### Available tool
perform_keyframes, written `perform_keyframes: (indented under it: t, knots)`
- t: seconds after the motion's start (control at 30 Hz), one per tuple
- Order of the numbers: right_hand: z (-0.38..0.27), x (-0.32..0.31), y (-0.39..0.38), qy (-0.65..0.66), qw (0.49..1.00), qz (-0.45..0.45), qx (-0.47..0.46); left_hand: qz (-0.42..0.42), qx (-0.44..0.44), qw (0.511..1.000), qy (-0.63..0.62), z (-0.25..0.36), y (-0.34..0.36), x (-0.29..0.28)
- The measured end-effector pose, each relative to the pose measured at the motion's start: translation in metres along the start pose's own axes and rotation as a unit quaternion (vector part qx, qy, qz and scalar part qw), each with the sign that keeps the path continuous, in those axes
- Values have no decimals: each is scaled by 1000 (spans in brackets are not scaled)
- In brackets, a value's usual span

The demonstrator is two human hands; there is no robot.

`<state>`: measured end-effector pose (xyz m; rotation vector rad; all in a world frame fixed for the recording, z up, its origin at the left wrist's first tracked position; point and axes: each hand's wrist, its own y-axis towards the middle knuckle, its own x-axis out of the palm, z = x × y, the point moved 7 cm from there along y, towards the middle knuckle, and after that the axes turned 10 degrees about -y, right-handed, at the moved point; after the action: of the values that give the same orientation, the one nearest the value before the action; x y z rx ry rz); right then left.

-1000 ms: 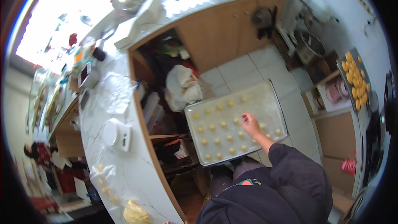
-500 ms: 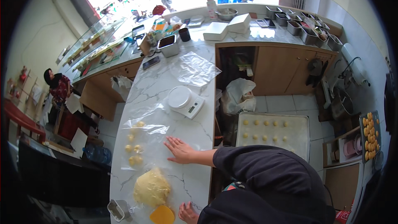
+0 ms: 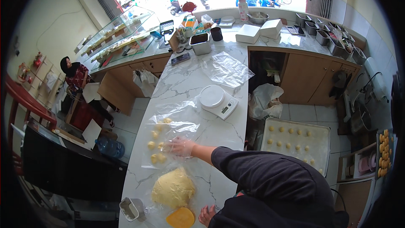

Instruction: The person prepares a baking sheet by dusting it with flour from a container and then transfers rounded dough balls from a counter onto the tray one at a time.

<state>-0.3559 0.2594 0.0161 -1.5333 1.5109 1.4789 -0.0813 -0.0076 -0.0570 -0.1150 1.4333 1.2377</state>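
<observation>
My right hand (image 3: 180,147) reaches leftward over the marble counter (image 3: 223,156), its fingers outstretched beneath or against a clear plastic sheet (image 3: 179,114). Just beyond the fingertips sit several small yellow dough balls (image 3: 151,145), partly covered by the plastic. At the lower edge, my left hand (image 3: 206,215) rests on the counter with fingers apart and nothing in them. Beside it are a rounded yellow-orange dough scraper (image 3: 181,218) and a large lump of yellow dough (image 3: 173,188). The plastic blurs the right fingers somewhat.
A white kitchen scale (image 3: 219,102) stands farther up the counter. To the right is a baking tray (image 3: 295,166) with rows of dough balls. A metal tin (image 3: 131,209) sits at the lower left. A person (image 3: 76,74) stands at the far left near glass display cases (image 3: 116,38).
The whole view has shifted, so the scene sits farther right. My right hand has gone from lying flat beside the plastic to under or against it, near the dough balls. My left hand stays on the counter.
</observation>
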Motion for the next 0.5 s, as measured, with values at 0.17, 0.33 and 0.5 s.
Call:
perform_keyframes:
  t: [0.17,0.33,0.5]
  knots:
    - [13,-11,6,-54,978,147,138,1,85,993,87,17,9,-8]
    - [49,26,14,67,956,-30,283,31,98,985,139,18,10,-12]
    - [-7,16,19,-39,999,3,38,29,57,991,121,10,4,-19]
